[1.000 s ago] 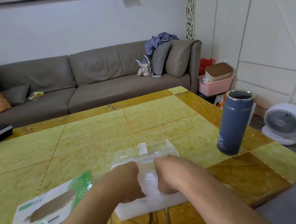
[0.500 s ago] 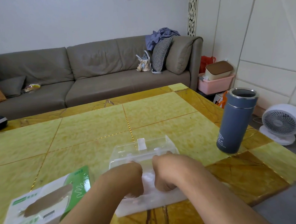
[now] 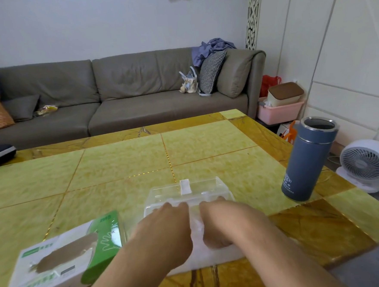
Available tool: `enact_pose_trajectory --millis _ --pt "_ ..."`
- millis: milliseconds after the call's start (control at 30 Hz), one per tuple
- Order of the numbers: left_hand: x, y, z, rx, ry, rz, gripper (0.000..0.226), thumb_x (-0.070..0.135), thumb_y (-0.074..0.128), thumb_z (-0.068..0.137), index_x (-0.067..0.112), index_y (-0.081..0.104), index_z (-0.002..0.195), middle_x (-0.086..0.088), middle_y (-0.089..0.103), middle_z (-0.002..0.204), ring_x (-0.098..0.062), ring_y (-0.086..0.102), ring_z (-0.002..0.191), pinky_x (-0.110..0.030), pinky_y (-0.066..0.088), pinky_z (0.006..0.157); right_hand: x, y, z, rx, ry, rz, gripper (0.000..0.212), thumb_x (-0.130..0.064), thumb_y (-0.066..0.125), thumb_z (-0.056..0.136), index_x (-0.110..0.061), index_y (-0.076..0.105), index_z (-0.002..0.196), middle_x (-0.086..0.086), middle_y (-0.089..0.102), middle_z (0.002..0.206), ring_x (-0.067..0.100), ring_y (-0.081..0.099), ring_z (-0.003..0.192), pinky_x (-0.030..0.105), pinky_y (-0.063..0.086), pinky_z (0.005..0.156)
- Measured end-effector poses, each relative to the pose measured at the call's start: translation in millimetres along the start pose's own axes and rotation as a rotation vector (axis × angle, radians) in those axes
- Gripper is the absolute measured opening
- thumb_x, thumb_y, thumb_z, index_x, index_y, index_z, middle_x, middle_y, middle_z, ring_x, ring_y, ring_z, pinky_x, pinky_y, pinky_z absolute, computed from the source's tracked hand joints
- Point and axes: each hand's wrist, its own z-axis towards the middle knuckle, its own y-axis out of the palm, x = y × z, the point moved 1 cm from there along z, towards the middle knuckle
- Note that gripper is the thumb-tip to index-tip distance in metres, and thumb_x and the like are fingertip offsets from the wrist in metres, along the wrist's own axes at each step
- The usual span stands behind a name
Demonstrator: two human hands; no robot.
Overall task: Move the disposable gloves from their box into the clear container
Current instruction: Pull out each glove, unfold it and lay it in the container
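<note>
Here, both hands work inside a clear container (image 3: 188, 195) on a yellow tiled table (image 3: 123, 166), pressing a white stack of disposable gloves (image 3: 198, 229) down into it. The left hand (image 3: 167, 225) lies knuckles-up over the near left part of the stack, fingers reaching forward; the right hand (image 3: 216, 222) sits just beside it, fingers bent down onto the gloves. Whether either hand actually grips the gloves or only pushes on them cannot be told from this angle, since the fingertips are hidden by the backs of the hands.

The container's lid, with its white latch (image 3: 184, 186), stands open beyond the fingertips. To the left of the left forearm rests the green-and-white glove box (image 3: 64, 262), its torn oval opening showing only brown cardboard inside (no gloves are visible through it). A blue thermos (image 3: 308, 162) stands upright well to the right of the right hand, apart from everything else.

Judging by the scene, the transfer is largely done: the stack is in the container and the box looks emptied, though its interior is only partly in view. What appears to remain is tucking the stack flat, withdrawing both hands and, likely, closing the lid. A bulging pile could keep that lid from latching.
</note>
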Motion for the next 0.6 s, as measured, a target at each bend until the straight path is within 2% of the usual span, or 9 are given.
enact_pose_trajectory --millis 100,167,267,300,333,400,467,533,600 --pt "-7.6 11.1 5.1 -0.024 -0.095 -0.031 0.009 0.031 0.046 0.103 0.023 0.047 0.105 0.008 0.045 0.089 -0.015 0.055 0.084 -0.027 0.039 0.067 3.6 -1.0 -7.0 0.023 0.000 0.038 0.063 -0.003 0.051 0.095 -0.012 0.035 0.155 0.020 0.024 0.163 0.035 0.063 0.118 0.040 0.055 0.088" --pt "-6.7 12.9 7.6 -0.068 -0.131 -0.062 0.013 0.033 0.047 0.103 0.023 0.042 0.097 0.009 0.042 0.084 -0.009 0.047 0.071 -0.026 0.036 0.060 4.3 -0.6 -6.9 0.034 -0.003 0.052 0.056 -0.005 0.052 0.095 -0.011 0.041 0.149 0.020 0.031 0.157 0.034 0.064 0.113 0.040 0.053 0.084" --pt "-8.9 18.6 21.3 -0.170 -0.164 -0.077 0.012 0.027 0.052 0.100 0.023 0.047 0.091 0.008 0.047 0.081 -0.008 0.049 0.069 -0.023 0.036 0.055 3.3 -0.2 -4.0 0.023 0.008 0.024 0.056 -0.005 0.053 0.095 -0.010 0.039 0.149 0.020 0.030 0.157 0.035 0.064 0.115 0.040 0.053 0.084" --pt "-8.4 17.7 24.9 -0.205 -0.172 -0.081 0.004 0.024 0.054 0.099 0.021 0.052 0.098 0.008 0.050 0.079 -0.010 0.052 0.071 -0.022 0.037 0.055 3.0 -0.5 -3.8 0.022 0.011 0.019 0.058 -0.005 0.052 0.095 -0.009 0.038 0.150 0.020 0.029 0.158 0.035 0.064 0.116 0.040 0.052 0.082" --pt "-7.8 17.2 28.5 -0.232 -0.180 -0.079 0.016 0.022 0.056 0.098 0.017 0.055 0.114 0.007 0.052 0.078 -0.011 0.054 0.071 -0.021 0.037 0.054 2.5 -0.8 -4.0 0.022 0.010 0.018 0.060 -0.004 0.052 0.095 -0.010 0.035 0.152 0.021 0.027 0.159 0.036 0.063 0.118 0.040 0.051 0.082" --pt "-5.2 15.1 32.2 -0.301 -0.178 -0.036 0.059 0.021 0.060 0.099 0.000 0.036 0.149 0.003 0.059 0.081 -0.011 0.055 0.070 -0.021 0.040 0.056 2.4 -0.6 -4.2 0.026 0.007 0.025 0.065 -0.004 0.051 0.095 -0.011 0.031 0.156 0.022 0.021 0.163 0.039 0.061 0.121 0.041 0.052 0.085" --pt "-3.1 13.8 32.8 -0.324 -0.159 0.021 0.077 0.022 0.059 0.102 -0.008 0.015 0.157 -0.003 0.067 0.099 -0.015 0.060 0.085 -0.025 0.046 0.069 2.7 -0.4 -5.3 0.030 0.008 0.045 0.067 -0.006 0.052 0.096 -0.012 0.029 0.158 0.022 0.018 0.165 0.039 0.060 0.122 0.042 0.053 0.088" --pt "-4.1 16.0 31.0 -0.303 -0.133 -0.007 0.067 0.019 0.055 0.103 -0.006 0.022 0.156 -0.001 0.061 0.093 -0.016 0.056 0.087 -0.026 0.046 0.072 4.8 1.7 -4.9 0.048 0.003 0.076 0.066 -0.009 0.054 0.097 -0.013 0.030 0.158 0.020 0.022 0.164 0.037 0.061 0.120 0.039 0.053 0.083" --pt "-10.4 14.9 18.7 -0.224 -0.111 -0.077 0.051 0.014 0.051 0.104 0.001 0.034 0.151 0.001 0.056 0.089 -0.014 0.055 0.080 -0.022 0.040 0.060 5.0 3.6 -4.7 0.060 0.005 0.110 0.068 -0.009 0.055 0.096 -0.015 0.030 0.159 0.017 0.024 0.164 0.034 0.062 0.118 0.038 0.054 0.083"
